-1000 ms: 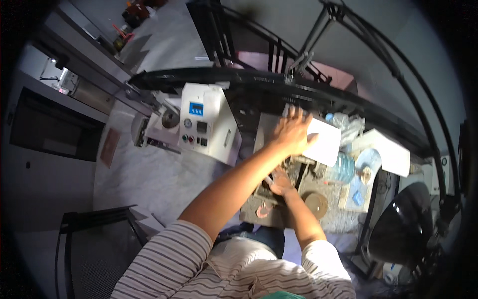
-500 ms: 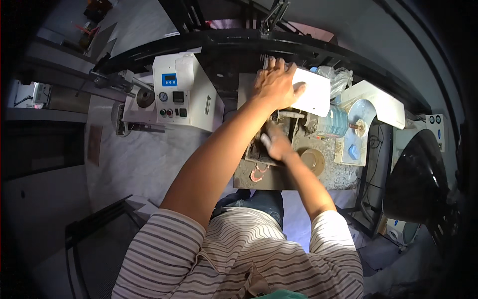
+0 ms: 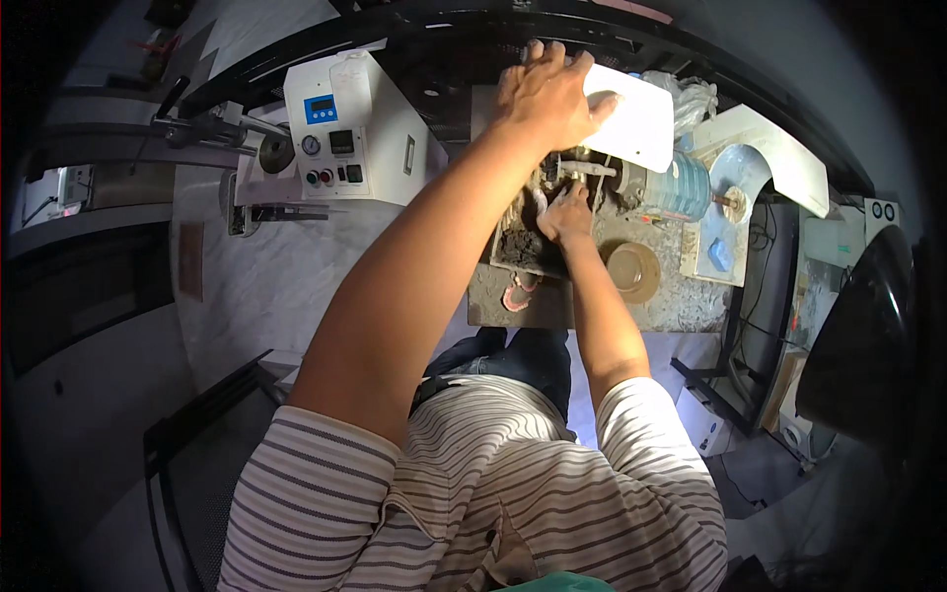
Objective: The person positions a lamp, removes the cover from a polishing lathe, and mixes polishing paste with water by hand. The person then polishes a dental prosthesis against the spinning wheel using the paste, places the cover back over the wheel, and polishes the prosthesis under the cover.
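My left hand (image 3: 547, 99) grips the upper-left part of a white rectangular panel (image 3: 631, 123), fingers bent over it and thumb on its face. Below, my right hand (image 3: 567, 212) is inside a mud-caked open housing (image 3: 528, 259), fingers curled near a pale metal shaft (image 3: 586, 170); what they hold is unclear. Dark sludge (image 3: 518, 244) lies left of that hand. Two pink denture-like pieces (image 3: 515, 296) lie at the front, and a round tan bowl (image 3: 631, 273) stands to the right.
A white control-panel machine (image 3: 340, 128) stands at the left. A blue-tinted plastic jug (image 3: 681, 187), crumpled plastic bag (image 3: 691, 97) and white curved housing with basin (image 3: 784, 168) are at the right. A black beam (image 3: 434, 44) crosses behind; a dark shield (image 3: 848, 345) stands far right.
The view has shifted, so the bench appears higher. My right hand has moved deeper into the housing toward the shaft; my left hand stays on the white panel.
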`<state>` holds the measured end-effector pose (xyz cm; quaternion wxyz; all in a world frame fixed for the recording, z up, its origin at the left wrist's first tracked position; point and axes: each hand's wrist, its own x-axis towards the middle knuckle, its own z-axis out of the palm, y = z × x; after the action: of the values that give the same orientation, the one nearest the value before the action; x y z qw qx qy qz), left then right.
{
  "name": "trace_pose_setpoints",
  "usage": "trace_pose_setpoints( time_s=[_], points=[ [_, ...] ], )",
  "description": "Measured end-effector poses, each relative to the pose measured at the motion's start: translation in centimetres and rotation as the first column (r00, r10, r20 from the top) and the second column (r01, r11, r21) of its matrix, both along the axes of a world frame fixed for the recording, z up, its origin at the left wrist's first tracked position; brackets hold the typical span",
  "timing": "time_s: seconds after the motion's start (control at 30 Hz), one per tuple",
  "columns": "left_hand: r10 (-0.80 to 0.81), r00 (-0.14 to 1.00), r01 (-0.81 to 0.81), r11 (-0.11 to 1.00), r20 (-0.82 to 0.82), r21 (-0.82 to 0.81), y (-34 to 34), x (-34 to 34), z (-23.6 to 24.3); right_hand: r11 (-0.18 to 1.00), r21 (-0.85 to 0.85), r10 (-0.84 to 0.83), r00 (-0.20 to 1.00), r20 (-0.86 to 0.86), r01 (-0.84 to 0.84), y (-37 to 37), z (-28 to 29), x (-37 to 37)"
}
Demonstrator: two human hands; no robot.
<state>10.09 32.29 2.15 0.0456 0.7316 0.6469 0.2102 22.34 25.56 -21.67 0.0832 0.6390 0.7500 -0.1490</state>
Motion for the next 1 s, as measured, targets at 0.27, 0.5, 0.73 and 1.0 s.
trace_pose_setpoints(
  time_s=[0.27,0.5,0.73,1.0],
  points=[
    [0.002,0.998,0.007,0.992,0.067,-0.128,-0.6,-0.5,1.2,0.983,-0.179,-0.055,0.989,-0.136,0.031,-7.8,3.9,0.5],
    [-0.006,0.998,0.012,0.996,0.061,-0.092,-0.3,-0.1,0.4,0.937,-0.107,-0.349,0.881,-0.319,0.332,-9.7,3.2,-1.2],
    [0.008,0.998,-0.002,0.996,0.059,-0.094,-0.1,0.1,-0.2,0.842,-0.348,-0.537,0.703,-0.467,0.412,-6.2,1.2,-0.7],
    [0.000,0.999,0.004,0.995,0.050,-0.095,-0.3,-0.5,0.2,0.868,-0.369,0.308,0.943,-0.123,-0.332,-6.2,7.6,4.7]
  ],
)
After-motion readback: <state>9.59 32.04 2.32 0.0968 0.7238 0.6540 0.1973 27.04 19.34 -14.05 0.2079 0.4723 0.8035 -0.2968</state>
